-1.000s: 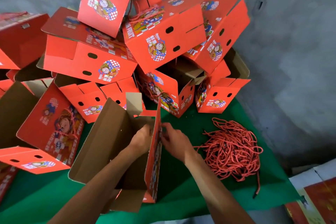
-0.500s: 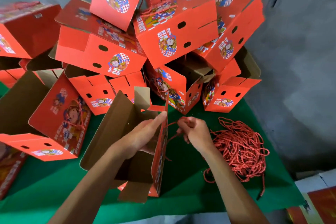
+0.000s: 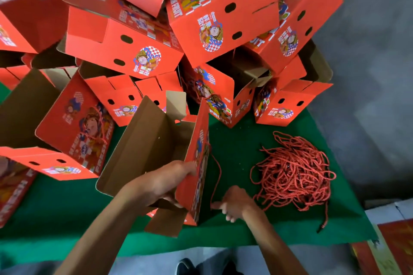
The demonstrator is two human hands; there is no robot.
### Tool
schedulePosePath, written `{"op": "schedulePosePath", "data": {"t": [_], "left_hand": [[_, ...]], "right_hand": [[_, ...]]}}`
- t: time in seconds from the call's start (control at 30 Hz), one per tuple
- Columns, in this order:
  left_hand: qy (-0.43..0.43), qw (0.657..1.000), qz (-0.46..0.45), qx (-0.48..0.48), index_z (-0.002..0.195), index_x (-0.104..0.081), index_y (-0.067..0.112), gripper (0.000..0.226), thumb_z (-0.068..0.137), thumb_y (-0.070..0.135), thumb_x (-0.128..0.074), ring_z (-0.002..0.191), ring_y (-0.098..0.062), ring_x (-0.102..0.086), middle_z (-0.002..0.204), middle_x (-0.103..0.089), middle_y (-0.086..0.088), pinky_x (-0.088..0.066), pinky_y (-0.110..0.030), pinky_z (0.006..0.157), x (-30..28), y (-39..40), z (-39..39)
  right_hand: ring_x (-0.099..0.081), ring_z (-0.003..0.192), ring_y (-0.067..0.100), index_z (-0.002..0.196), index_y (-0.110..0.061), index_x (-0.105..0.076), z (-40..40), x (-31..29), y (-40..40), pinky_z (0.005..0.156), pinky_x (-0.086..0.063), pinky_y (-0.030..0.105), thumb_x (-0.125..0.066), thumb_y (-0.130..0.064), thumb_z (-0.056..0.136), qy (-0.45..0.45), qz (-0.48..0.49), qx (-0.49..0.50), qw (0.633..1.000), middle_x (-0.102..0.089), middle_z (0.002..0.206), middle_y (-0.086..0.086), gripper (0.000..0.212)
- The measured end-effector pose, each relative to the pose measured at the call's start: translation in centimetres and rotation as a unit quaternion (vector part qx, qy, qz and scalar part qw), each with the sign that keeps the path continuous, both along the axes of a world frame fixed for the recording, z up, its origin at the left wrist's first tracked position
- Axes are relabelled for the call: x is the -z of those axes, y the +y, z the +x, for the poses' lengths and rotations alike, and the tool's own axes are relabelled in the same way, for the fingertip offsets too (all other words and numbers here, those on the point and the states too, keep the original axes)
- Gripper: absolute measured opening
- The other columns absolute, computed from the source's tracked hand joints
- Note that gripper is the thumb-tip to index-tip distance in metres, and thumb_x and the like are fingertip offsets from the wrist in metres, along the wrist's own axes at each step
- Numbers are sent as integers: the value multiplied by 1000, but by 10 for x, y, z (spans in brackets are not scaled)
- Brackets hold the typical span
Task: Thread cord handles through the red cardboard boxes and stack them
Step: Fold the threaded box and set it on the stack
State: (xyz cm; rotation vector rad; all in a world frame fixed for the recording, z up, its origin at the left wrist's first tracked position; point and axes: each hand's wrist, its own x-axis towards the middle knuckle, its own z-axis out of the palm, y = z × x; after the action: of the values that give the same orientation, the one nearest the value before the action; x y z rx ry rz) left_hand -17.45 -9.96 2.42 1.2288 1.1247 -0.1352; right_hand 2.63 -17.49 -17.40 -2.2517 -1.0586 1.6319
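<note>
We see an open red printed cardboard box (image 3: 154, 147) lying on its side on the green-covered worktop (image 3: 237, 147), brown inside facing us. Our left hand (image 3: 161, 183) grips its near printed side panel, thumb along the panel's edge; the fingers behind the panel are hidden. A single red twisted cord (image 3: 218, 176) runs from the printed panel, about mid-height, down to our right hand (image 3: 234, 203). The right hand pinches the cord's lower end, fingertips blurred; we cannot make out exactly which fingers hold it. Where the cord meets the panel is hard to make out; we cannot tell whether it passes through a hole.

A loose tangle of red twisted cords (image 3: 295, 174) lies on the worktop to the right, near the right hand but apart from it.

Behind the held box rises a tumbled pile of red printed cardboard boxes (image 3: 212, 22), several tilted, some cut off at the top and left edges. A dark shoe (image 3: 187, 267) shows at the bottom edge, partly cut off.
</note>
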Motion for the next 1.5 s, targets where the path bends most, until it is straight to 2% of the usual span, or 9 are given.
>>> {"op": "schedulePosePath", "data": {"t": [0.2,0.33,0.5,0.63,0.93,1.1,1.3,1.43,1.5], "left_hand": [[-9,999,-7,-33,114,-50,30,17,103,43,-47,112,-29,-68,124,-68,-9,-63,-41,90,8,1,-13],[-36,997,-27,-56,134,-45,27,42,98,46,-55,112,-31,-70,124,-71,-9,-62,-43,90,17,3,-22],[-80,993,-34,-78,130,-50,29,79,61,59,-74,110,-31,-72,119,-76,-8,-60,-47,94,28,5,-34],[-97,986,-38,-132,132,-53,26,72,67,51,-72,106,-32,-74,116,-76,-11,-61,-49,89,33,3,-38],[-145,957,-71,-241,134,-54,20,38,100,35,-52,104,-34,-75,118,-74,-17,-62,-52,80,40,2,-48],[-161,952,-87,-246,135,-53,21,37,101,36,-51,107,-36,-73,120,-73,-20,-60,-57,84,35,-1,-51],[-165,954,-83,-235,139,-51,21,42,103,43,-48,108,-38,-73,119,-73,-20,-58,-63,88,29,-5,-48],[-173,963,-117,-172,129,-67,15,78,95,76,-33,116,-36,-69,125,-71,-19,-59,-57,90,24,-1,-42],[-160,971,-105,-140,125,-70,9,81,99,72,-27,116,-31,-70,124,-72,-17,-61,-52,88,19,1,-36]], "right_hand": [[-70,48,16,61,-16,-65,-35,17,-11,46,-54,25,-87,-21,83,-10,76,-16,997,-65,46,-2,32],[-62,43,19,59,-5,-64,-38,17,-14,45,-54,28,-76,-2,85,28,108,54,992,-62,45,3,29],[-58,39,12,44,-15,-59,-39,13,-17,43,-46,22,-74,-2,83,46,151,48,986,-59,42,-3,44],[-53,40,13,46,-16,-56,-45,6,-18,44,-44,24,-77,-9,82,79,156,92,980,-57,44,-3,42],[-73,68,26,95,5,-69,-65,-55,-14,65,-62,32,-67,-3,94,346,265,330,837,-75,84,22,8],[-70,75,24,104,6,-68,-70,-65,-20,76,-61,35,-72,-11,94,351,287,323,831,-74,87,14,20],[-66,69,24,103,13,-65,-79,-67,-15,69,-58,35,-70,-6,95,342,314,375,802,-72,83,15,22],[-64,66,25,93,6,-67,-80,-60,-11,66,-56,38,-71,-6,94,324,334,363,807,-73,81,15,12],[-66,64,24,82,-3,-69,-80,-56,-11,64,-56,36,-72,-3,93,320,359,350,804,-73,80,13,11]]}}
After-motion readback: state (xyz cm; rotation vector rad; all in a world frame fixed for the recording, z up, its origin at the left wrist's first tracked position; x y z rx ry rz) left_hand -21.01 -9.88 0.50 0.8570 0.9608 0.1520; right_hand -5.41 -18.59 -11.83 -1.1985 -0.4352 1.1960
